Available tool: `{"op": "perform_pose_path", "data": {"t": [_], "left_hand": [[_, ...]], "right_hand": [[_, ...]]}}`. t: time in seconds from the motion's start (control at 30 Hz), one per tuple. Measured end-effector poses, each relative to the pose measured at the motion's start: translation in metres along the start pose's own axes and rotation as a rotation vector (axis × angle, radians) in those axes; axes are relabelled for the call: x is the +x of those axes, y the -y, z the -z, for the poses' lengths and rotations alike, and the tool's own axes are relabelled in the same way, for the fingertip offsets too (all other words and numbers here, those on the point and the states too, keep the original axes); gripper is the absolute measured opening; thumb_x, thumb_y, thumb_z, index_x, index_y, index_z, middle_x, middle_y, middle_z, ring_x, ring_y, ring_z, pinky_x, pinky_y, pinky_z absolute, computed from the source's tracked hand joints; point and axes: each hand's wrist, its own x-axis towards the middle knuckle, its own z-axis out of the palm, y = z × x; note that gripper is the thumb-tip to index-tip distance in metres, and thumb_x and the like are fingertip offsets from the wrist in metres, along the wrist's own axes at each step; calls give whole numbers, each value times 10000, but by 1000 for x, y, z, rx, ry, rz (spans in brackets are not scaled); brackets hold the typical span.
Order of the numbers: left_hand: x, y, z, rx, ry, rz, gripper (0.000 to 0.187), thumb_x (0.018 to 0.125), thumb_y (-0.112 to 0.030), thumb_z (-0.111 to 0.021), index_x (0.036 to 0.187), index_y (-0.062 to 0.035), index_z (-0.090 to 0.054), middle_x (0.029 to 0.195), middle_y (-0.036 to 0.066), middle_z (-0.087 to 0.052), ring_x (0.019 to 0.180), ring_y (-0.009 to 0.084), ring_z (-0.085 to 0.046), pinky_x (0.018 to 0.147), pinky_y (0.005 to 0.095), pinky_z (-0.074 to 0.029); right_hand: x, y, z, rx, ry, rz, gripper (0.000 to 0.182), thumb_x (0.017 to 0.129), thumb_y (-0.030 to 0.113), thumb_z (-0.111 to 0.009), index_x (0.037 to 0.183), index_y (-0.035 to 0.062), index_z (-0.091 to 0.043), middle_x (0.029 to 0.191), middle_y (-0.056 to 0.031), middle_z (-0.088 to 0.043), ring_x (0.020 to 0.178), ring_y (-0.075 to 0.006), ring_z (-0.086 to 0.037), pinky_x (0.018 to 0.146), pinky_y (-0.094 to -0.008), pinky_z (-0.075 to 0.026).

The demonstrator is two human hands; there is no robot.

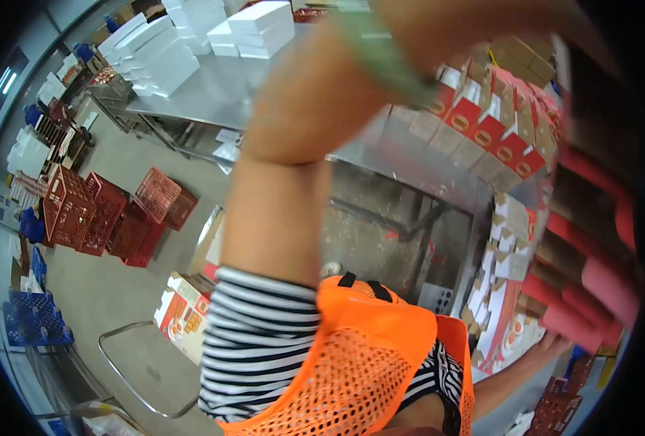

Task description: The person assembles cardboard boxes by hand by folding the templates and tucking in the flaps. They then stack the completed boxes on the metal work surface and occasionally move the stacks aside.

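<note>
My left arm, in a striped sleeve with a green wristband, is raised and bent across the view. The blurred left hand [493, 20] is at the upper right, its fingers not distinguishable. At the lower right, my right hand [548, 346] is at the lower edge of a blurred stack of pink-and-brown cardboard pieces [587, 291], fingers bent against it and partly hidden. Beside that hand lies a printed carton with egg pictures [515, 334]. Folded white-and-brown cartons [502, 254] are lined up just beyond it.
Red-and-white cartons [475, 109] stand in rows on a metal table [402, 156]. White foam boxes [261, 29] sit on another steel table [224, 87]. On the left floor are red crates [104, 211], blue crates [35, 320], a metal-handled cart [108, 356] and an egg-print carton [181, 316]. Several people work farther off.
</note>
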Motion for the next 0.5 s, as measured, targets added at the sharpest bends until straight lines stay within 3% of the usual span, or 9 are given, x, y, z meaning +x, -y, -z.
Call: {"op": "perform_pose_path", "data": {"t": [0.13,0.2,0.27,0.33,0.4,0.43,0.5], "left_hand": [[-15,65,112,88,44,164,308,825,-205,-690,1037,18,-708,953,185,-730,866,324,-728,774,422,-582],[-18,92,151,131,75,262,334,823,-212,-704,1063,21,-707,971,181,-733,876,314,-730,787,414,-582],[-21,109,168,181,104,367,361,822,-218,-718,1089,24,-707,990,177,-736,886,305,-732,799,407,-583],[-40,96,173,229,129,485,389,820,-225,-733,1115,28,-706,1008,173,-739,896,296,-735,812,399,-584],[-43,115,211,354,77,988,450,868,-222,-734,1206,67,-660,1144,177,-705,960,254,-726,873,359,-576],[-55,128,231,337,57,1077,441,867,-208,-741,1201,68,-660,1132,171,-710,941,238,-725,864,348,-575],[-82,143,239,365,41,1238,405,866,-164,-743,1180,77,-662,1101,158,-717,918,219,-717,822,340,-582]], "right_hand": [[43,3,18,-76,49,151,448,993,259,-605,1383,61,-508,1348,-109,-596,1230,-270,-580,1037,-455,-502],[106,-48,86,-257,-178,-36,450,968,187,-621,1379,45,-506,1313,-120,-610,1208,-279,-595,1042,-451,-499],[160,-92,-19,137,-199,-202,428,899,64,-614,1313,-23,-553,1280,-151,-639,1147,-279,-632,1046,-443,-493],[187,-120,-115,-28,-119,-269,358,883,45,-616,1228,-51,-592,1185,-160,-670,1076,-264,-662,984,-410,-531],[208,-140,-151,-80,-57,-366,297,862,25,-631,1147,-60,-618,1111,-153,-683,989,-241,-683,899,-374,-565],[219,-146,-165,-115,-15,-518,264,845,-1,-637,1103,-58,-619,1069,-144,-682,931,-223,-690,839,-358,-581],[240,-165,-179,-132,54,-653,277,840,-10,-638,1112,-52,-611,1056,-137,-682,922,-222,-688,836,-359,-581]]}}
